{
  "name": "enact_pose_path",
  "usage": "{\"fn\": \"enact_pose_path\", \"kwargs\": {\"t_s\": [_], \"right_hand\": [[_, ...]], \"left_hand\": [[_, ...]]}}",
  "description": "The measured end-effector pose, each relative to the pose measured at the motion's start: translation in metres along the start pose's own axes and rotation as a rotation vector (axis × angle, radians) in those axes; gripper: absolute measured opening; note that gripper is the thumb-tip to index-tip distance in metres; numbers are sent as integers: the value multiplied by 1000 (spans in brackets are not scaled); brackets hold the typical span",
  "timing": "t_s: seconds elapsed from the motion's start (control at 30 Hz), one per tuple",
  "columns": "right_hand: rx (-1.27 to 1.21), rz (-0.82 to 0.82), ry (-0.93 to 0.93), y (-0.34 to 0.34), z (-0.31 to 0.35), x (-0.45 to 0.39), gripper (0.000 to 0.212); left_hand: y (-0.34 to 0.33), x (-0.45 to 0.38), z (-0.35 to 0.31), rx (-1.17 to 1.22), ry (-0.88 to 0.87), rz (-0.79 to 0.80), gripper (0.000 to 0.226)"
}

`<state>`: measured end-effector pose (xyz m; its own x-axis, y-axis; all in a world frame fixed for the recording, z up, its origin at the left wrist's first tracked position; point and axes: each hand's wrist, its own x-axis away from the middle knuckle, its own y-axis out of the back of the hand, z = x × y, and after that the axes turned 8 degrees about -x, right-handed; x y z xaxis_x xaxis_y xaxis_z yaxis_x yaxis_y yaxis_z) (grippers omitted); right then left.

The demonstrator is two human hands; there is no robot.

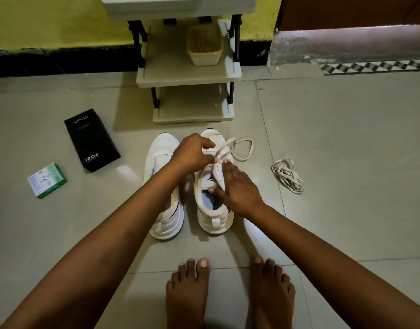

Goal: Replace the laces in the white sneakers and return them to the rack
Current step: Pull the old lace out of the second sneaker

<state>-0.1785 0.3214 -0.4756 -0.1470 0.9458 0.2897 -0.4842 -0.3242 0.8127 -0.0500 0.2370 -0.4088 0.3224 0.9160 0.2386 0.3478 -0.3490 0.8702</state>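
Observation:
Two white sneakers stand side by side on the floor, toes toward the rack. The left sneaker (162, 148) has no lace showing. My left hand (194, 150) reaches across to the right sneaker (214, 217) and pinches its white lace (242, 149) over the eyelets; a loop of that lace trails off to the right of the toe. My right hand (237, 186) lies on the right sneaker's side, fingers straight along the eyelet flap and thumb at the collar. A loose bundle of white lace (288, 175) lies on the floor to the right.
The grey shoe rack (187, 78) stands just beyond the sneakers, with a beige basket (204, 45) on its middle shelf. A black box (91, 140) and a small green box (47, 180) lie on the floor to the left. My bare feet (228, 293) are near the bottom edge.

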Motion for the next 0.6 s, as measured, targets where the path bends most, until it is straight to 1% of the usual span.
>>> {"fn": "enact_pose_path", "kwargs": {"t_s": [0.03,0.07,0.1,0.17,0.23,0.27,0.3,0.33,0.43,0.47,0.5,0.53,0.57,0.6], "right_hand": [[1,-3,5,0,0,0,80],[3,-12,12,0,0,0,83],[3,-30,20,0,0,-1,88],[-3,-59,34,-1,0,-1,92],[4,-64,37,0,0,-1,85],[15,-66,41,-1,0,-1,83],[25,-68,42,0,0,-1,81],[37,-65,47,0,0,-1,78],[27,-7,22,0,1,-1,74],[24,1,17,1,1,-2,74],[20,8,14,1,1,-2,74],[16,13,15,1,2,-2,75],[14,17,16,2,2,-2,75],[12,12,17,1,2,-1,75]], "left_hand": [[-2,-1,4,-102,-3,56,38],[-6,0,7,-167,-4,85,37],[-10,2,8,-204,8,79,33],[-18,7,7,-226,41,-9,26],[-22,9,3,-234,61,-75,22],[-22,8,3,-225,68,-77,20],[-20,7,3,-177,73,-68,16],[-16,6,3,-80,69,-54,11],[1,8,-2,321,32,19,2],[5,8,-4,422,32,6,3],[6,8,-5,463,28,-9,4],[5,7,-3,402,16,-22,3],[3,4,-1,248,-6,-21,6],[-1,3,3,46,-28,8,16]]}}
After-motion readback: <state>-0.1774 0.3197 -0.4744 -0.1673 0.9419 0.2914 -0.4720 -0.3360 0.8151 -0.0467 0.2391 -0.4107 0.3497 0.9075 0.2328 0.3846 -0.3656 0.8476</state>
